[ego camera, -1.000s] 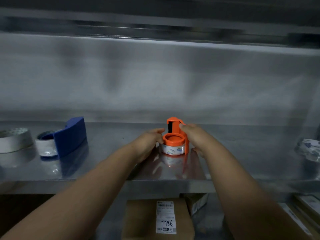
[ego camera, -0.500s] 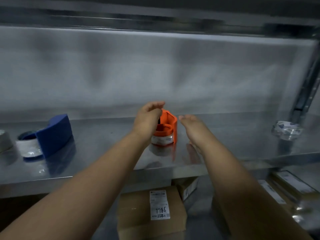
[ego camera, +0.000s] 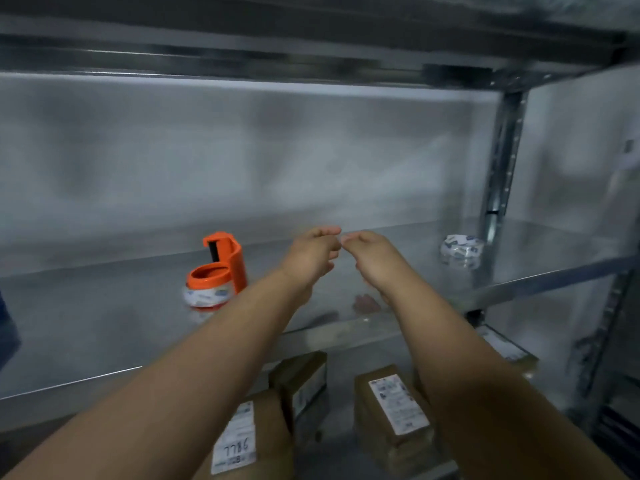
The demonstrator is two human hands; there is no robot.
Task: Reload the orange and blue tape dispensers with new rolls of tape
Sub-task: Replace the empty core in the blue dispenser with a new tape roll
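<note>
Both arms are stretched out over a metal shelf (ego camera: 104, 327), and neither hand has anything in it. The left hand (ego camera: 313, 254) and right hand (ego camera: 372, 256) float just above the shelf surface, right next to each other with the fingertips almost meeting in the middle. Fingers on both are loosely curled, not gripping, nothing between them.

The orange tape dispenser (ego camera: 218, 271) sits on the shelf off to the left of the left hand, clearly apart from it. It's lying with the round hub facing up, and there's a roll of tape already on it, white with some blurry print, wrapped around under the orange rim.

Over on the right end of the shelf, next to the upright post (ego camera: 500, 168), there's another roll of tape (ego camera: 460, 251) standing by itself, well apart from the right hand.

A dark blue edge (ego camera: 7, 327) pokes in at the far left of the frame; can't tell what it is from this little sliver.

Below the shelf are a few cardboard boxes (ego camera: 391, 410) with white shipping labels.
</note>
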